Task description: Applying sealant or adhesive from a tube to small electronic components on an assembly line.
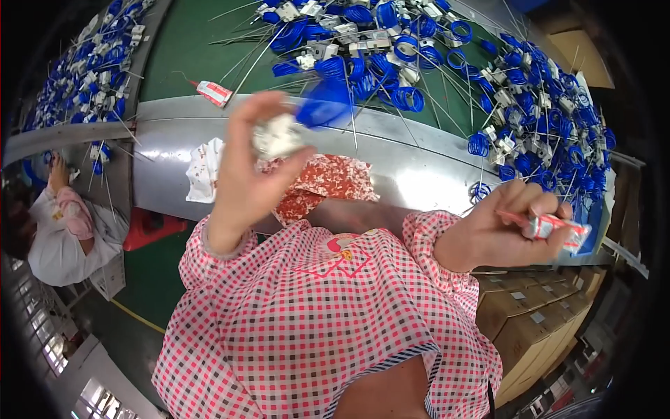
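Observation:
My left hand (255, 167) is raised over the metal bench edge. Its thumb and fingers grip a small white part (278, 136), blurred by motion. A coil of blue tubing (324, 106) extends from the part to the right. To the right, my right hand (513, 223) is closed around a small red-and-white squeeze tube (551, 229), its clear end poking out past the fingers. Another tube (213, 93), with a red pointed tip, lies at the edge of the green surface. Below the left hand lies a worn red cloth or pad (328, 183) with white flecks.
Many white parts with blue coils (370, 52) and thin metal rods cover the green surface (185, 52); another heap (544, 105) lies at right. A white crumpled sheet (204, 171) is on the metal ledge. Cardboard boxes (537, 314) stand lower right. A co-worker's hand (57, 171) is at far left.

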Demonstrator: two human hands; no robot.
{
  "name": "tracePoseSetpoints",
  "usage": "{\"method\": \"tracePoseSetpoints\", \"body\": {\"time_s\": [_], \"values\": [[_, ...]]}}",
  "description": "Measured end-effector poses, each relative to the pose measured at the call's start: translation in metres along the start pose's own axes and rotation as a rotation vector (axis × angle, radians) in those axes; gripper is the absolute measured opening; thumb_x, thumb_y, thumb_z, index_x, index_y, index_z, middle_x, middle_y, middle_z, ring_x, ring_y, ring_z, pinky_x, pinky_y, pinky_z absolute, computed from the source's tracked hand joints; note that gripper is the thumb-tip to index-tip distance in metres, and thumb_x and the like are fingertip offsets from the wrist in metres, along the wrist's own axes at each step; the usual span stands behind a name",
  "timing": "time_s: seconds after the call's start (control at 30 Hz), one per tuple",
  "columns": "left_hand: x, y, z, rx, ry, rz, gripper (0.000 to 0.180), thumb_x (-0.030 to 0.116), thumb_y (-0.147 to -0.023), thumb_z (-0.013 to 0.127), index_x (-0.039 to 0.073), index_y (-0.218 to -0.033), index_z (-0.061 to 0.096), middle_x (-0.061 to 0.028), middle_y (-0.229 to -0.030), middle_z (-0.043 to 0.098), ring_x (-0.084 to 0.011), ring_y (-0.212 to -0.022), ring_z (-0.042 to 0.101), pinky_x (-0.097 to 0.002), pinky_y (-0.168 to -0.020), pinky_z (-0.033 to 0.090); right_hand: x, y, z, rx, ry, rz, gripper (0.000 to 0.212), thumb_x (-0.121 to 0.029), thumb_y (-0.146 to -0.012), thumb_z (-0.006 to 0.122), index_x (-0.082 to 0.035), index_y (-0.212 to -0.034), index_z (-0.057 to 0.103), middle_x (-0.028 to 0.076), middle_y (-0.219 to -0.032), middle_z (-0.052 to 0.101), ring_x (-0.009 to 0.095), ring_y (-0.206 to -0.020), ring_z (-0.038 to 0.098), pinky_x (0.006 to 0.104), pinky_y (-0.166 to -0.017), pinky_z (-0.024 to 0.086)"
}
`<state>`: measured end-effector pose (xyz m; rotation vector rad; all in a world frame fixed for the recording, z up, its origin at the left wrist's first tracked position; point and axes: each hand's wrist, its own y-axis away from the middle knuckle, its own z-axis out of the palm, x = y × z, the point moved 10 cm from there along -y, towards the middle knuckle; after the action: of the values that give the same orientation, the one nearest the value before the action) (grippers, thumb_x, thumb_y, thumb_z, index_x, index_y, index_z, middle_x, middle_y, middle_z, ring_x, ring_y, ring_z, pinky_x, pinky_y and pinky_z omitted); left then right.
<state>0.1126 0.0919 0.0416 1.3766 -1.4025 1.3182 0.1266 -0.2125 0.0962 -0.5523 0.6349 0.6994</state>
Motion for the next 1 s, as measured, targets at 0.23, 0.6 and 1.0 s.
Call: {"method": "tracePoseSetpoints", "body": {"time_s": [0.23,0.6,1.0], "values": [[0.018,0.012,0.080,-0.661,0.537,-0.049,0.068,0.016,-0.071,0.066,0.000,-0.124,0.025,-0.0119,-0.116,0.038,-0.0174,-0.099,0.045,-0.0297,-0.085,0.038,-0.042,-0.016,-0.006,-0.009,-0.153,-0.233,0.020,-0.024,-0.082,0.051,-0.004,-0.084,0.046,0.002,-0.056,0.040,0.008,-0.035,0.023,0.0218,-0.035,0.016],[-0.001,0.003,0.078,-0.444,0.259,0.034,0.062,0.012,-0.067,0.072,0.004,-0.111,0.029,-0.0083,-0.097,0.047,-0.0208,-0.089,0.052,-0.0315,-0.078,0.043,-0.035,-0.040,-0.030,0.118,-0.012,-0.242,0.016,-0.023,-0.077,0.051,-0.008,-0.075,0.047,0.003,-0.053,0.044,0.009,-0.037,0.028,0.0224,-0.036,0.019],[0.028,-0.023,0.050,-0.348,-0.216,0.292,0.058,-0.009,-0.056,0.065,0.006,-0.109,0.047,-0.0082,-0.090,0.044,-0.0209,-0.082,0.054,-0.0274,-0.067,0.045,-0.001,-0.034,0.019,-0.188,-0.015,-0.069,0.025,-0.030,-0.087,0.041,-0.007,-0.095,0.047,0.005,-0.053,0.046,0.011,-0.039,0.031,0.0223,-0.037,0.024]]}}
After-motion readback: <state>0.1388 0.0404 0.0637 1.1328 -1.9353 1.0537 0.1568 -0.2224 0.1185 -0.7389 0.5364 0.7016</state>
